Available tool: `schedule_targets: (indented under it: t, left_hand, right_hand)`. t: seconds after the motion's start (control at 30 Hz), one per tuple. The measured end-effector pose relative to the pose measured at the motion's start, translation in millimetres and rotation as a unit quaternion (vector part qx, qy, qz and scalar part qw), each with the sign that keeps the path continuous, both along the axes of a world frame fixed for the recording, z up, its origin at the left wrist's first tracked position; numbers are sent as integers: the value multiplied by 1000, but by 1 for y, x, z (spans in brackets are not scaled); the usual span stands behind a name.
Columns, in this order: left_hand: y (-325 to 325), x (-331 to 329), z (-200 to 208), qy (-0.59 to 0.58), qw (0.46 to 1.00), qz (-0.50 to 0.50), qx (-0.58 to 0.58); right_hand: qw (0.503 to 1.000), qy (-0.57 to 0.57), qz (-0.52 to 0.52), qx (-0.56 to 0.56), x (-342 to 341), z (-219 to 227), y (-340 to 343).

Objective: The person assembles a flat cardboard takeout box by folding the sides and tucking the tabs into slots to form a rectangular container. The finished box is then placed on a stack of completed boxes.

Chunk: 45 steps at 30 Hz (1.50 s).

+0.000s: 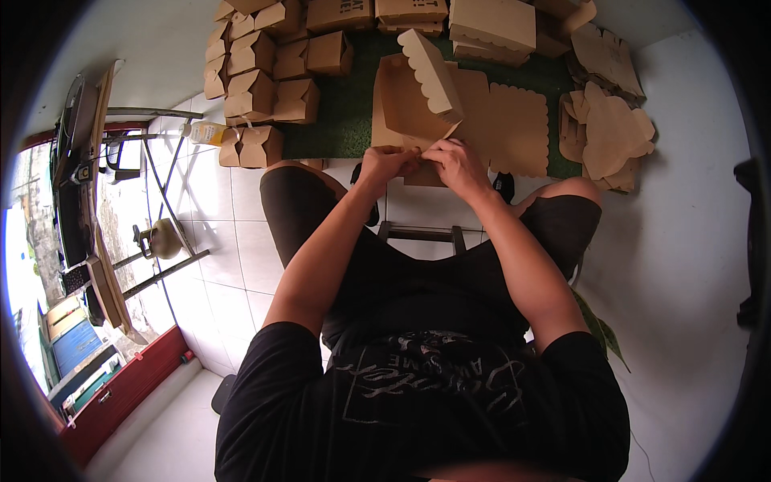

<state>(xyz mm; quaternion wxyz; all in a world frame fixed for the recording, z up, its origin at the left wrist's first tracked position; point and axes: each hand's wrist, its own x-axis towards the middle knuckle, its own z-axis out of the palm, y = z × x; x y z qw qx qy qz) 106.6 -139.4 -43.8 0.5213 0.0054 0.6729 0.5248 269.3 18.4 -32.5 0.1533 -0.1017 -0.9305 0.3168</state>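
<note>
Here at the top centre of the frame sits a half-folded kraft cardboard box (405,95), its scalloped flap (432,74) standing up, and both hands are on its near corner! The left hand (388,163) pinches the board, fingers narrow; the right hand (455,165) meets it there, fingertips closed on the edge. Folded cartons (250,95) crowd the green mat (347,120) at upper left; flat cardboard blanks (614,128) lie piled at upper right.

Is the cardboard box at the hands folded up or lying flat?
Partly folded: the cardboard box has one scalloped flap raised; its right panel lies spread flat.
</note>
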Motion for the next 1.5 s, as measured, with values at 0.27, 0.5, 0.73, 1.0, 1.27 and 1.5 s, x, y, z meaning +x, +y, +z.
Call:
schedule_targets:
  t: [0.27, 0.5, 0.73, 1.0, 1.27, 1.5]
  left_hand:
    - [1, 5, -5, 4, 999, 33, 20]
    - [1, 8, -3, 8, 998, 48, 41]
    - [6, 4, -1, 38, 996, 72, 33]
    - [6, 6, 13, 23, 998, 52, 17]
    - [5, -2, 19, -3, 1000, 5, 12]
    - [4, -3, 10, -14, 1000, 2, 10]
  right_hand:
    - [1000, -5, -16, -9, -1, 3, -5]
    - [998, -52, 8, 35, 2, -3, -2]
    - [995, -44, -8, 87, 4, 0, -9]
    - [992, 24, -25, 123, 0, 1, -12]
    - [986, 41, -15, 158, 0, 6, -11]
    - [986, 48, -8, 157, -1, 7, -11]
